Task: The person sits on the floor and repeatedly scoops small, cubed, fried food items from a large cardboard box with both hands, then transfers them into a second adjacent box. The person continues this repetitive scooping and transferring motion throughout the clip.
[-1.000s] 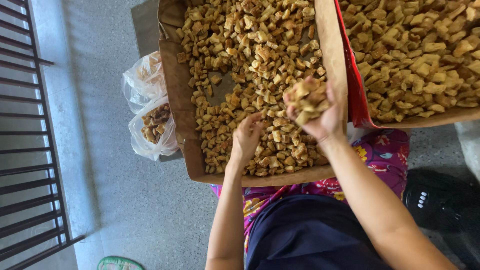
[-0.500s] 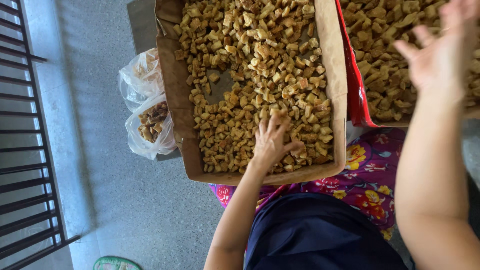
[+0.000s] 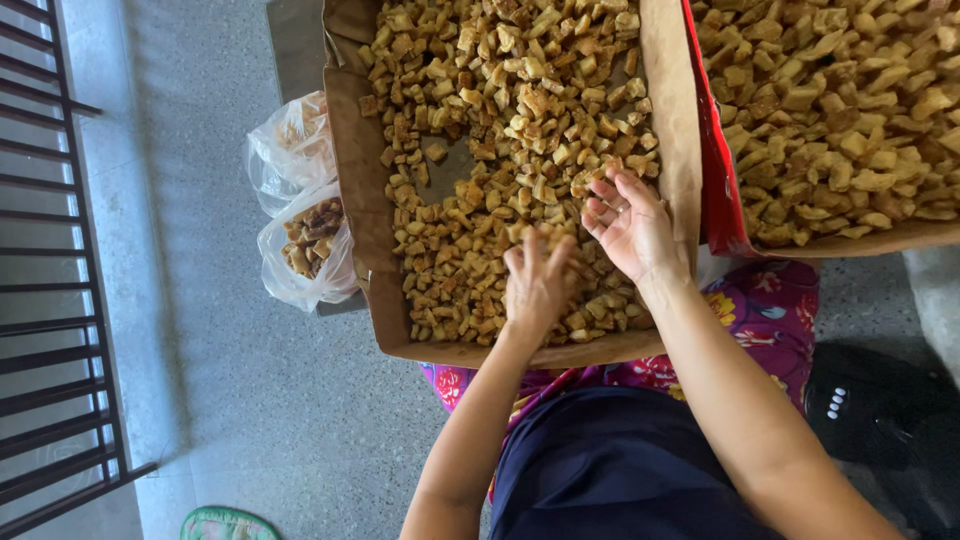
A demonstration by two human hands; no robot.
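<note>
Both hands are down in the cardboard tray (image 3: 360,200) of golden fried chunks (image 3: 500,130), the left hand (image 3: 538,285) palm-down on the pieces, the right hand (image 3: 632,228) open just beside it, plastic bags (image 3: 300,215) alongside.

The light is soft daylight, bright and even. It seems to come from the left, past the bars (image 3: 60,250), where the floor (image 3: 200,330) looks pale. The bars lay thin shadows on the floor. The bags (image 3: 300,210) shine a little. The chunks (image 3: 520,130) look sharp. The hands (image 3: 540,285) are a bit blurry. The bars bend near the edge. The bottom right corner is dark.
</note>
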